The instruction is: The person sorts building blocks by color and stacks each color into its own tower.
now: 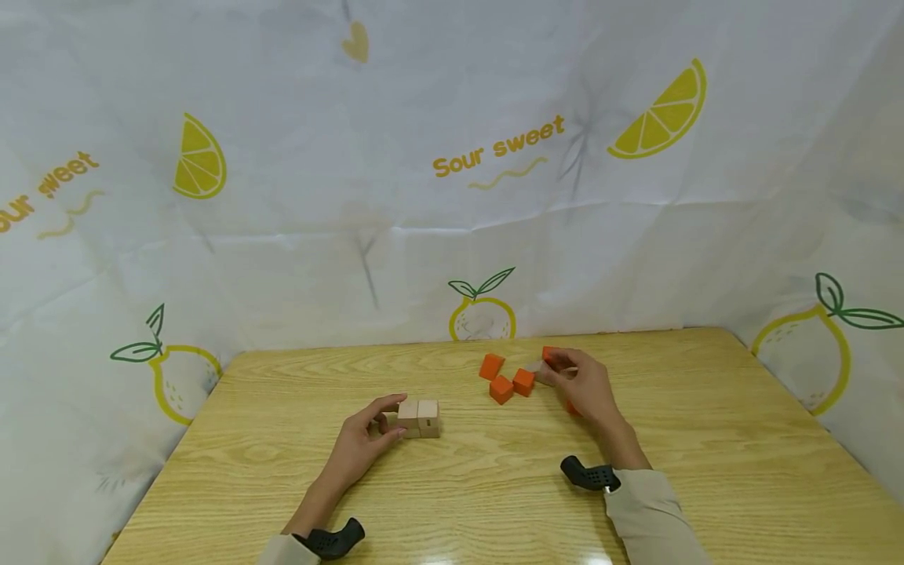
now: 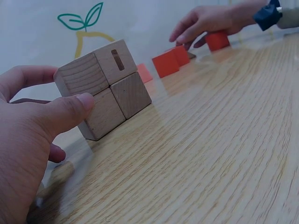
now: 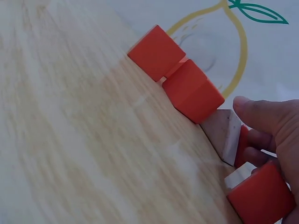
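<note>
In the head view, the left hand (image 1: 362, 443) is left of the middle of the table (image 1: 706, 424), its thumb and fingers pinching the left end of a cluster of wooden blocks (image 1: 418, 418). Nearer the back edge and right of the middle, the right hand (image 1: 582, 386) bends its fingers over a pale piece (image 1: 538, 369); orange blocks (image 1: 501, 389) lie along its left, one shows just behind the fingertips and another is partly hidden beneath the hand. Printed cloth (image 1: 395, 196) hangs beyond the back edge. In the left wrist view, the wooden blocks show four faces, two over two, the upper right one bearing a dark slot (image 2: 117, 59); the left thumb presses the near side while fingers reach behind. In the right wrist view, the pale piece looks wedge-shaped, between two orange blocks and the right hand's curled fingers, and another orange block sits under the hand beside a second pale piece (image 3: 240, 175). Whether the right fingers grip anything, I cannot tell.
</note>
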`<move>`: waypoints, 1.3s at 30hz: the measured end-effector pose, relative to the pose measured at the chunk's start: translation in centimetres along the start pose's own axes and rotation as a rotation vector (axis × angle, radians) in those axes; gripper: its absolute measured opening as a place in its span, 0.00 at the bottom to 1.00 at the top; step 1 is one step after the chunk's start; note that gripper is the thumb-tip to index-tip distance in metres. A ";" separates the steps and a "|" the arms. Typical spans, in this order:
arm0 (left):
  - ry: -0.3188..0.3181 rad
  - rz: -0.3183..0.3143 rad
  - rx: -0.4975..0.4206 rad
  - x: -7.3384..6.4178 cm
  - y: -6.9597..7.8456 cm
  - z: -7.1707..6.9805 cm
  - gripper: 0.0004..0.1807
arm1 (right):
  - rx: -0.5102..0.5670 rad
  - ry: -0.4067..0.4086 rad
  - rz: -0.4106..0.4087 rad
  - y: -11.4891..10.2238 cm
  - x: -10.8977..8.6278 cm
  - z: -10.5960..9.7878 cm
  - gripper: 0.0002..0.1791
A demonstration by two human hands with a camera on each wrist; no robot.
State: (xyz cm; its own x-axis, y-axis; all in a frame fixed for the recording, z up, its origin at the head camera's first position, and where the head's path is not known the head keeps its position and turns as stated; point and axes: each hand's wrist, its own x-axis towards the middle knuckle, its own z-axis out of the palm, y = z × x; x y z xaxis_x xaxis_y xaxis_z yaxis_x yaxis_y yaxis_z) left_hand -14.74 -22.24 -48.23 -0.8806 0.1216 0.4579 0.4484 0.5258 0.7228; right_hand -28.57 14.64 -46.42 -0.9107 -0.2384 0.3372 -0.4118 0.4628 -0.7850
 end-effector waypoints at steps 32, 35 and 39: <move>-0.004 -0.009 0.002 0.0 0.0 0.0 0.27 | -0.050 -0.020 0.157 -0.7 0.1 0.6 0.21; -0.002 -0.010 0.004 0.0 0.1 0.0 0.26 | -0.049 -0.027 0.155 -0.8 0.1 0.5 0.21; -0.002 -0.017 0.005 0.0 0.1 0.0 0.27 | -0.047 -0.028 0.157 -0.9 0.1 0.4 0.20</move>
State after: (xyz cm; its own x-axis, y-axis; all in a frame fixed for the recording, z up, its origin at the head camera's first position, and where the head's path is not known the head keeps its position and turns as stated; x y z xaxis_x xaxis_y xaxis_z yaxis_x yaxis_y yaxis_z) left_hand -14.69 -22.22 -48.18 -0.8884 0.1139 0.4447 0.4326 0.5322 0.7278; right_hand -28.30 13.84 -45.91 -0.9631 -0.1832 0.1970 -0.2658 0.5355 -0.8016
